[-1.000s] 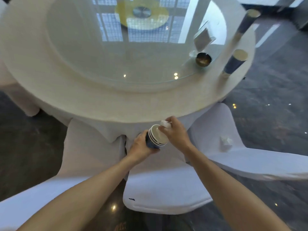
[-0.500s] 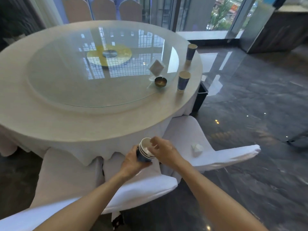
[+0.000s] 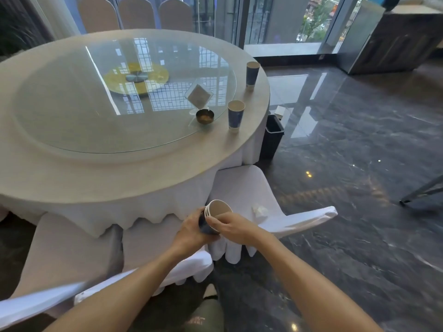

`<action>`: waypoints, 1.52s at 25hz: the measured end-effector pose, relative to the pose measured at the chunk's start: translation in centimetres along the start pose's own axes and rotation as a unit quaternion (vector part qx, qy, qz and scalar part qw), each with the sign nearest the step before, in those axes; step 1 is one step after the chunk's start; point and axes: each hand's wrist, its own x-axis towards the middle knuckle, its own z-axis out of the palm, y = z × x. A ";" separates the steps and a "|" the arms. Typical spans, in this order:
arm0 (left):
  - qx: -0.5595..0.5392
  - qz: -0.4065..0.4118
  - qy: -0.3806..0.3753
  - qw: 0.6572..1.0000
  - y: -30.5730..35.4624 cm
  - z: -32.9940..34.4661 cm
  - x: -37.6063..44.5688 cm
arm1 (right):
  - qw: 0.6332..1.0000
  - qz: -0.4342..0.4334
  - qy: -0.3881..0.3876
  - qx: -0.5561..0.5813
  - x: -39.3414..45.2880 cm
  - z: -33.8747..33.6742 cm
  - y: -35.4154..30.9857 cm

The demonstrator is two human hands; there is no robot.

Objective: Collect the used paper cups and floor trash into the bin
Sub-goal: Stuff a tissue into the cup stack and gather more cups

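A stack of nested blue paper cups lies tilted in front of me, its mouth facing up and right. My left hand grips the stack's blue side from the left. My right hand rests over the rim, fingers curled at the mouth. Two more blue paper cups stand on the round table's right edge, one near and one farther back. A crumpled white tissue lies on the white chair seat to the right of my hands. A dark bin stands on the floor beside the table.
The round table carries a glass turntable, a small metal ashtray and a clear card stand. White-covered chairs crowd its near side. Glossy dark floor spreads to the right, with a white scrap behind the bin.
My view has lifted and swung left, bringing the whole table, the bin and the floor into sight. The white bit my right hand held at the rim is gone from view; both hands stay on the stack.
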 end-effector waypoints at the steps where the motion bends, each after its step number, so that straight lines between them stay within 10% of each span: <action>1: -0.002 -0.002 -0.001 1.000 0.4 0.5 0.9 | 1.000 -0.008 0.014 -0.021 0.5 -0.9 0.5; 24: -0.067 -0.102 0.051 0.991 4.3 9.6 22.1 | 0.937 0.028 0.242 -0.250 16.0 -19.7 17.6; 38: -0.094 -0.178 0.147 0.969 2.9 18.2 23.1 | 0.957 -0.018 -0.005 -0.291 25.9 -16.5 29.4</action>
